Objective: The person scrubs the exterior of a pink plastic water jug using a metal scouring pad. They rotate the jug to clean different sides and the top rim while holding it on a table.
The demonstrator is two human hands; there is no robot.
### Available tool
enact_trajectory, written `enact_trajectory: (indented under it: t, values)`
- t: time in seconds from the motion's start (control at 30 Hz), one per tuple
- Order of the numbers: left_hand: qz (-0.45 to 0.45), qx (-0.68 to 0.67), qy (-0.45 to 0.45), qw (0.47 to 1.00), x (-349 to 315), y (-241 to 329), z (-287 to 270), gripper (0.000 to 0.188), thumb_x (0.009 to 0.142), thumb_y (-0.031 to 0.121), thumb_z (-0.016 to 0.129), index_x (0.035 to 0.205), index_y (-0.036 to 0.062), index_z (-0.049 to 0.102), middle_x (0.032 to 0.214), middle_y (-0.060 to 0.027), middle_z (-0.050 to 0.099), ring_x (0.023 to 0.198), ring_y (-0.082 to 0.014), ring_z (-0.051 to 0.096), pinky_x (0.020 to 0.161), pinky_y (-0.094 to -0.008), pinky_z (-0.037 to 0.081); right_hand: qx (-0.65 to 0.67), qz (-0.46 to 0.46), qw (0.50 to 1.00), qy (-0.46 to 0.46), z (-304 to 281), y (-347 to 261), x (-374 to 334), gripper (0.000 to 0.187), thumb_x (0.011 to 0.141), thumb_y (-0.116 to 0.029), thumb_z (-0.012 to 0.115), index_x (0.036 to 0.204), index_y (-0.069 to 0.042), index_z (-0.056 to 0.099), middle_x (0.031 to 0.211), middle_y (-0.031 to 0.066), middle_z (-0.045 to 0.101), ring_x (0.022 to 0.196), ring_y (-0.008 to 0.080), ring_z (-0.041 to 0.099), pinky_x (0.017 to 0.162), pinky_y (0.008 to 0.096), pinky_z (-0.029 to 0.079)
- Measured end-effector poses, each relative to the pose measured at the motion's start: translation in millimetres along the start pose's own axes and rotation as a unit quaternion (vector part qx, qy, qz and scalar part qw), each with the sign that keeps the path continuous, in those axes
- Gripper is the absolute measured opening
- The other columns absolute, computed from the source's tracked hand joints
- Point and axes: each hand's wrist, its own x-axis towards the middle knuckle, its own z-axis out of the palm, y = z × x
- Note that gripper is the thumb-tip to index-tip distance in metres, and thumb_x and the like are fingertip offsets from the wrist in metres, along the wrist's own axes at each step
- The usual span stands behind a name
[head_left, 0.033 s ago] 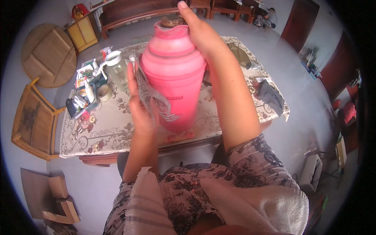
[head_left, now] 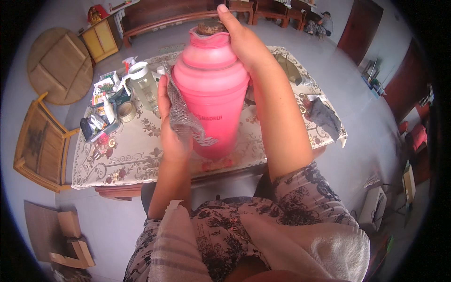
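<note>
A pink thermos flask (head_left: 211,101) stands in front of me above the table's near edge; I cannot tell whether its base touches the tabletop. A brown cork stopper (head_left: 211,27) plugs its mouth. My right hand (head_left: 246,44) grips the flask's neck and shoulder from the right, thumb pointing up past the stopper. A grey knitted cloth (head_left: 185,117) lies between the flask's left side and my left hand (head_left: 173,136). That hand presses the cloth on the flask with its fingers pointing upward.
The table wears a patterned cloth (head_left: 136,162). To the left are a clear jug (head_left: 144,87), a tape roll (head_left: 126,112) and a tray (head_left: 112,126) of small items. A dark cloth (head_left: 324,117) lies at right. A wooden chair (head_left: 42,143) flanks the table; a person (head_left: 324,23) sits far back.
The flask has moved slightly to the right and its stopper shows more fully. My left hand and the grey cloth have shifted a little right along with it.
</note>
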Motion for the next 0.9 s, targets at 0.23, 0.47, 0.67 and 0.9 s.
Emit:
enact_trajectory:
  t: [0.23,0.47,0.67,0.9]
  values:
    - [0.009,0.148,0.02,0.989,4,-5,3,0.088,0.083,-0.002,0.065,0.152,0.0018,0.01,0.153,-0.0161,0.025,0.138,-0.0238,0.031,0.113,-0.0356,0.026,0.052,0.038,0.998,-0.006,-2,-2,-5,0.089,0.089,-0.073,0.036,0.124,0.006,0.059,0.127,0.0263,0.058,0.121,0.0326,0.054,0.104,0.0346,0.036]
    - [-0.071,0.241,0.05,0.967,2,4,7,0.101,0.076,0.001,0.073,0.151,-0.0036,0.005,0.148,-0.0217,0.032,0.132,-0.0265,0.039,0.106,-0.0353,0.037,-0.027,0.025,0.999,-0.01,5,-3,-3,0.093,0.089,-0.076,0.031,0.119,0.007,0.061,0.121,0.0286,0.06,0.118,0.0375,0.056,0.103,0.0367,0.037]
    - [-0.053,0.392,0.049,0.917,2,-6,5,0.094,0.076,-0.002,0.063,0.151,-0.0038,0.006,0.145,-0.0191,0.034,0.129,-0.0266,0.041,0.108,-0.034,0.033,0.021,-0.022,0.999,-0.013,0,-5,-6,0.092,0.089,-0.075,0.029,0.114,0.006,0.064,0.116,0.0279,0.063,0.113,0.0379,0.058,0.1,0.0371,0.04]
    - [-0.049,0.361,0.049,0.93,1,-3,10,0.093,0.076,-0.004,0.06,0.151,-0.0032,0.005,0.142,-0.0182,0.038,0.125,-0.0247,0.045,0.103,-0.0331,0.039,-0.006,-0.021,0.999,-0.031,0,5,2,0.089,0.09,-0.075,0.028,0.112,0.002,0.067,0.114,0.0264,0.064,0.112,0.0381,0.058,0.098,0.0376,0.041]
